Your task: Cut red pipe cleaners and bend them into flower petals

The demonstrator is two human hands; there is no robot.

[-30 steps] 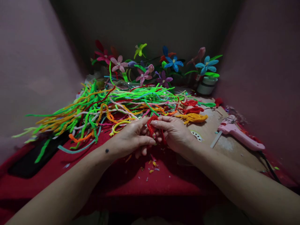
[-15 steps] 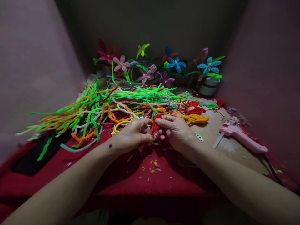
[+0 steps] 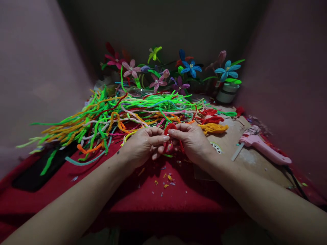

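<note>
Right hand pinches a looped red fuzzy strip between thumb and forefinger; left hand, thumb and forefinger nearly together, meets the loop's near side, its hold unclear. Judgement: light, even fingertip pressure should preserve the curve, with tangled strips beyond on the tabletop avoided.

A red-clothed table bears fuzzy stems, a black slab and brown board.
</note>
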